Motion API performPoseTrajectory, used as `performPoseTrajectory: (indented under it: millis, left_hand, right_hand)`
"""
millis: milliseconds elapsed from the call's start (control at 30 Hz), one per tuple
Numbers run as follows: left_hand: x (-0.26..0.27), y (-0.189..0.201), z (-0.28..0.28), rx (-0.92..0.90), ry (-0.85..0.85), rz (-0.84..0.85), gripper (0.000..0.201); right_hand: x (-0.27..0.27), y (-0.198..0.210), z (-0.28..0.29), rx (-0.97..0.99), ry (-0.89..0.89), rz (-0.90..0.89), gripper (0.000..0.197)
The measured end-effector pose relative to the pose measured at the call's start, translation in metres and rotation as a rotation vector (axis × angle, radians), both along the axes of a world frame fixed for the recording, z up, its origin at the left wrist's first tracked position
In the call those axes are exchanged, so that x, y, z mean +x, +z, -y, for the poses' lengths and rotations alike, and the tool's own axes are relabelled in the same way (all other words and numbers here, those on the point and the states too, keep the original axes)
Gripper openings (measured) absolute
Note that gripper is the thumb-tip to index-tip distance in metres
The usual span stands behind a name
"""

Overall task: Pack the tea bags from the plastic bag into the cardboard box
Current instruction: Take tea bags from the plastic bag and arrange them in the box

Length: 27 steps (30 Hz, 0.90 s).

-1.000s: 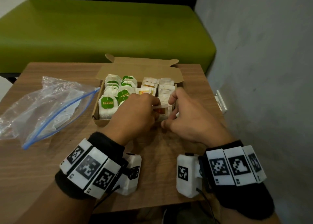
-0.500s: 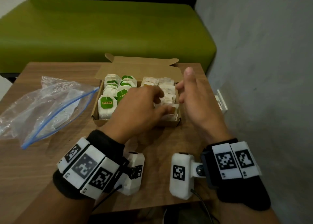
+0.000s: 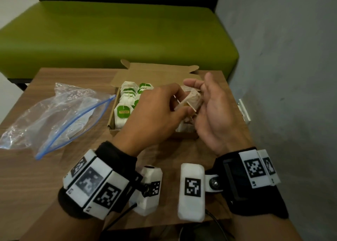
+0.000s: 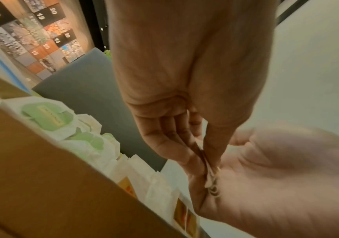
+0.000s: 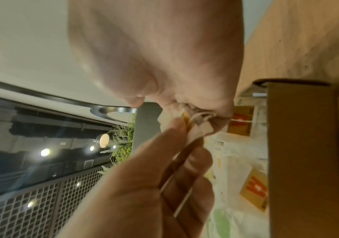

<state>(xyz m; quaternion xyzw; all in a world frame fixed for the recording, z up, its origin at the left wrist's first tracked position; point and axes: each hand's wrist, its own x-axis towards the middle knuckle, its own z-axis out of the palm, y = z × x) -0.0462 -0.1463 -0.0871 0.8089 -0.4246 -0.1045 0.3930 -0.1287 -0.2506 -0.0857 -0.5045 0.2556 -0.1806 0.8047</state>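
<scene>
The open cardboard box (image 3: 116, 130) stands mid-table with rows of tea bags in it: green-labelled ones (image 3: 122, 113) on the left, orange-labelled ones (image 4: 183, 214) on the right. Above the box's right half, my left hand (image 3: 182, 106) pinches one tea bag (image 3: 192, 99) between thumb and fingers. My right hand (image 3: 213, 109) is held up beside it, fingers straight, palm turned to the left, and the bag touches that palm (image 4: 276, 177). The clear plastic bag (image 3: 54, 116) with a blue zip lies flat to the left of the box.
The box lid (image 3: 155, 74) stands open at the back. Behind the small wooden table (image 3: 36, 177) is a green bench (image 3: 118, 36). A grey wall (image 3: 291, 76) runs close along the right, with a white fitting (image 3: 244, 111) at the table edge.
Both hands have risen out of the box. My left hand has lifted a tea bag from the right rows, and my right hand has turned its palm towards it.
</scene>
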Motion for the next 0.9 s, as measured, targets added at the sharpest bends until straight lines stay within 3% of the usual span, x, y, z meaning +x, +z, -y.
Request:
performPoseTrajectory:
  millis: [100, 233, 367, 500, 667, 833, 900]
  left_hand:
    - [0.012, 0.004, -0.006, -0.06, 0.071, -0.104, 0.014]
    - [0.02, 0.007, -0.011, -0.182, 0.164, -0.222, 0.018]
    - [0.017, 0.007, -0.01, -0.266, 0.207, -0.344, 0.018]
    - [0.019, 0.007, -0.012, -0.268, 0.206, -0.383, 0.01]
    - [0.025, 0.008, -0.015, -0.278, 0.23, -0.337, 0.008]
    - [0.018, 0.007, -0.014, -0.168, 0.166, -0.269, 0.028]
    - [0.016, 0.007, -0.012, -0.169, 0.156, -0.248, 0.02]
  right_hand:
    - [-0.003, -0.004, 0.003, -0.105, 0.118, -0.088, 0.024]
    - [-0.001, -0.011, 0.002, -0.219, 0.108, -0.104, 0.019]
    - [0.001, -0.012, -0.001, -0.016, 0.064, 0.016, 0.019]
    - [0.001, -0.009, -0.002, 0.071, 0.052, 0.016, 0.016]
    - [0.0, -0.012, -0.004, -0.093, 0.067, -0.102, 0.011]
    - [-0.001, -0.012, -0.001, -0.135, -0.005, -0.066, 0.011]
    - [-0.001, -0.014, 0.001, -0.179, -0.029, -0.086, 0.01]
